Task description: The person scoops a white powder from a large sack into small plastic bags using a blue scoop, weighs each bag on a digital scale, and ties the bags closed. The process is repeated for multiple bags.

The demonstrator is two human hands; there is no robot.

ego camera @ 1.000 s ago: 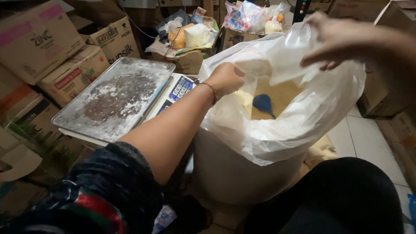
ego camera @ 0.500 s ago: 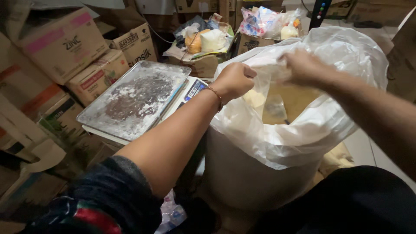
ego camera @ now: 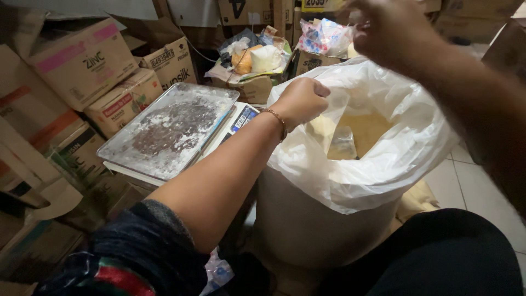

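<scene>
A large white sack (ego camera: 323, 225) with a clear plastic liner (ego camera: 394, 148) stands in front of me, holding pale yellow powder (ego camera: 367, 129). My left hand (ego camera: 300, 101) is shut on the liner's near-left rim and holds it up; a thin bracelet sits on that wrist. A small clear bag (ego camera: 342, 143) lies on the powder inside. My right hand (ego camera: 386, 33) is raised above the sack's far rim with its fingers curled; whether anything is pinched in them is unclear.
Left of the sack is a digital scale (ego camera: 241, 119) carrying a metal tray (ego camera: 170, 129) dusted with white powder. Cardboard boxes (ego camera: 82, 60) are stacked at left and behind; one open box (ego camera: 255, 57) holds bagged goods. Tiled floor (ego camera: 476, 186) shows at right, my dark-trousered knee (ego camera: 438, 257) below.
My right hand carried a small clear bag down into the sack, left it on the powder, then rose above the far rim. My left hand kept its grip on the liner.
</scene>
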